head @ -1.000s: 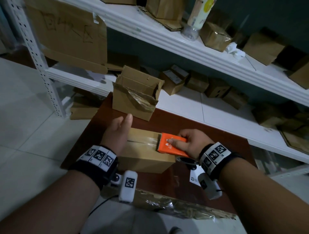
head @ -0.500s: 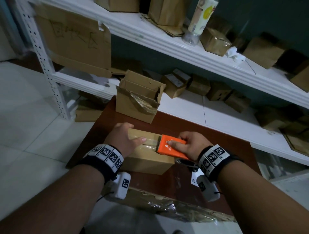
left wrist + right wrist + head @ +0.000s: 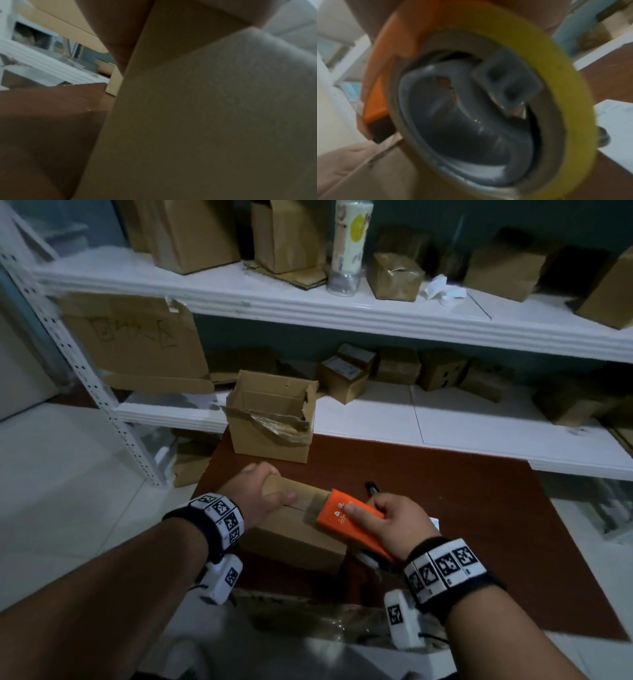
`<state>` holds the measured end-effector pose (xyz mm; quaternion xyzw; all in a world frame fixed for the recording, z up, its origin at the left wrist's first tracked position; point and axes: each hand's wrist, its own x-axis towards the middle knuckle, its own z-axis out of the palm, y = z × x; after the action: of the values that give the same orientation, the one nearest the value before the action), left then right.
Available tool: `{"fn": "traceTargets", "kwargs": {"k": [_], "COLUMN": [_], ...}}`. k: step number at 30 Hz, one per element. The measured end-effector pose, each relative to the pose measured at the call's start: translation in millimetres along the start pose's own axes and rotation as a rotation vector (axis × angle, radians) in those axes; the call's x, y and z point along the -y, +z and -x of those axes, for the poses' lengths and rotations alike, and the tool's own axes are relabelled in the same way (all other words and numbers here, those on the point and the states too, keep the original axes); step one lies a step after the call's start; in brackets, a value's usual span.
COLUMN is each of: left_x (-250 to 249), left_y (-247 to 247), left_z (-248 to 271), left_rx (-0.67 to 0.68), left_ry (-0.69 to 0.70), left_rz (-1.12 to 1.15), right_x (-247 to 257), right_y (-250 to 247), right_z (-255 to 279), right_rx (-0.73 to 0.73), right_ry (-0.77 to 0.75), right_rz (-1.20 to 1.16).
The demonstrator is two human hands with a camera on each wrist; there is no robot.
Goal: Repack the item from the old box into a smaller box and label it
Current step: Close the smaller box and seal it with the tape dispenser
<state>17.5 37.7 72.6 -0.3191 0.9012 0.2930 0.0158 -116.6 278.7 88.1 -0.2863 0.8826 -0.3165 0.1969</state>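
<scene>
On the bench (image 3: pixel 479 508), the left hand (image 3: pixel 255 496) curls its grip over the 9 o'clock end of the smaller box (image 3: pixel 291 535), thumb pressed on the closed top flaps. At the box's 3 o'clock end, the right hand (image 3: pixel 387 525) wraps its grip round the orange tape dispenser (image 3: pixel 346 517), whose edge rests on the centre seam. The old box (image 3: pixel 270 422) stands open and torn at 12 o'clock, apparently emptied. A black marker (image 3: pixel 371 487) lies at 1 o'clock, with a white paper (image 3: pixel 434 522) beyond the right hand. Judging by this, repacking is done and sealing is under way; labelling remains.
</scene>
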Motion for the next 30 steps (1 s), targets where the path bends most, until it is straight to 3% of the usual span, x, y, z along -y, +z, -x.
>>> {"fn": "traceTargets", "kwargs": {"k": [3, 8, 13, 18, 30], "left_x": [-6, -25, -61, -62, -78], "left_y": [-1, 2, 30, 40, 55], "left_z": [-3, -3, -4, -1, 1], "left_rx": [0.035, 0.054, 0.046, -0.05, -0.061], "left_ry": [0.008, 0.035, 0.017, 0.05, 0.095], "left_rz": [-0.048, -0.551, -0.512, -0.533, -0.542], "right_x": [-4, -1, -7, -14, -20], "right_y": [0, -1, -2, -5, -33], "right_z": [3, 2, 1, 7, 18], "right_rx": [0.025, 0.043, 0.056, 0.062, 0.078], "right_ry": [0.029, -0.08, -0.074, -0.095, -0.092], "right_rz": [-0.044, 0.12, 0.083, 0.096, 0.138]}}
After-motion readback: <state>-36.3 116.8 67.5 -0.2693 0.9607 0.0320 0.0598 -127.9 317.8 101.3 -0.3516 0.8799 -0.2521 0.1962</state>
